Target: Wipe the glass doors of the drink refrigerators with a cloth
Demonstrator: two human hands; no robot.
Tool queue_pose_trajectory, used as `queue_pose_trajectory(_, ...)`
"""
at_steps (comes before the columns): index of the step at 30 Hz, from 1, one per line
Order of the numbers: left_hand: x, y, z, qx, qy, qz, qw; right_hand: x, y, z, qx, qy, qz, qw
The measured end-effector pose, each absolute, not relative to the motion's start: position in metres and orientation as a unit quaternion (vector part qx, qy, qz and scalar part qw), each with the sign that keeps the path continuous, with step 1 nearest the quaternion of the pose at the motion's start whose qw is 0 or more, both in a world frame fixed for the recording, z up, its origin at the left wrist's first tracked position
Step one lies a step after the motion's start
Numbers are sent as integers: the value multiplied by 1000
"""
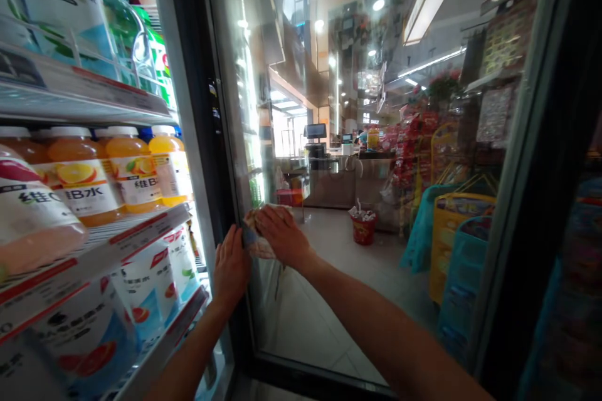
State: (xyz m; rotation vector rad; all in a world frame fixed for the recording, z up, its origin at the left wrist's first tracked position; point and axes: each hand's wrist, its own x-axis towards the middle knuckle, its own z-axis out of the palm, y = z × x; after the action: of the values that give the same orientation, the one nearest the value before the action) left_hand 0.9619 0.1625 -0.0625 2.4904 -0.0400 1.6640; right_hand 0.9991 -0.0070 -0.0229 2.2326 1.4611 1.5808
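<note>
My right hand presses a crumpled, patterned cloth flat against the inner side of the glass door, low near its left edge. Just to the left, my left hand lies on the black door frame with its fingers stretched upward and nothing visible in them. Part of the cloth is hidden beneath the right palm and fingers. Faint streaks and reflections show on the upper glass.
Close on the left, cooler shelves hold orange drink bottles and large labelled bottles. Seen through the glass are a red bucket, a checkout counter and blue and yellow folding stools.
</note>
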Motion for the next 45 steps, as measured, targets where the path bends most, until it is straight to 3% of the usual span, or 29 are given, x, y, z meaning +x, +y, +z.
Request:
queue_pose_trajectory(5,968,172,-48,813,-54,575,72,1002,-5,-3,691,525,491,77)
queue_pose_trajectory(12,985,143,24,774,-73,618,113,1004,-37,105,718,383,581,6)
queue_pose_trajectory(17,993,122,68,758,-104,636,104,1000,-64,127,693,429,575,69)
queue_pose_trajectory(22,997,100,88,740,-108,652,126,1001,-90,149,692,308,652,23)
queue_pose_trajectory(27,999,78,101,741,-118,651,110,998,-131,155,674,331,653,94)
queue_pose_trajectory(31,999,61,120,731,-123,663,103,991,-190,191,685,159,711,-8)
queue_pose_trajectory(34,1000,47,135,727,-127,667,106,983,-226,191,659,66,746,-70)
queue_pose_trajectory(40,1008,22,144,714,-160,676,90,977,-273,155,683,143,716,23)
queue_pose_trajectory(45,1014,17,142,699,-162,690,96,984,-269,188,623,-14,775,-104)
